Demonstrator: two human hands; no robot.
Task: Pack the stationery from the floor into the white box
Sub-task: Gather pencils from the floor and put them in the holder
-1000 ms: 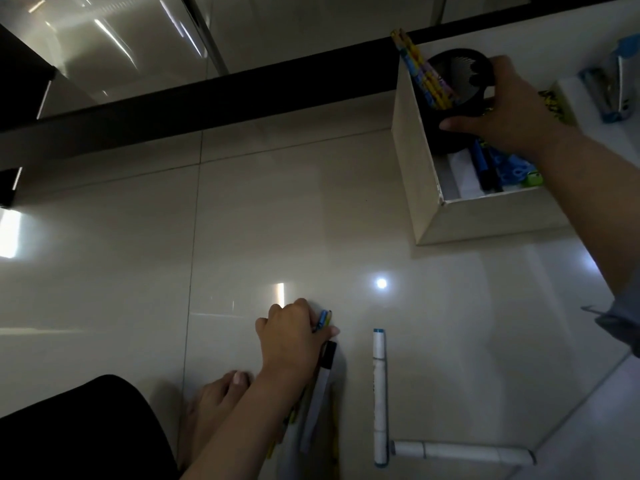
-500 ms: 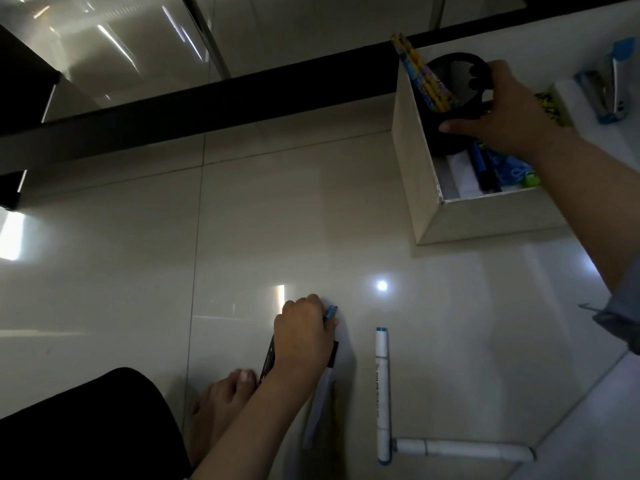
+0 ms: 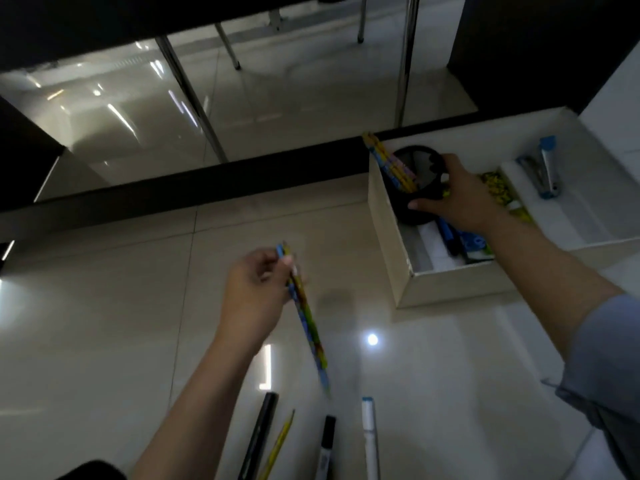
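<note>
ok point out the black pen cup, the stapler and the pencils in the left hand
black pen cup (image 3: 412,211), head view, its dark side wall
stapler (image 3: 547,168), head view, its metal top
pencils (image 3: 306,315), head view, mid-shaft below the fingers

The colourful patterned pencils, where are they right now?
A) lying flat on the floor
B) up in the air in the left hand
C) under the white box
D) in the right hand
B: the left hand pinches the colourful patterned pencils near their top end, lifted off the shiny tiled floor, while the right hand grips the round black pencil cup in the white box.
</note>
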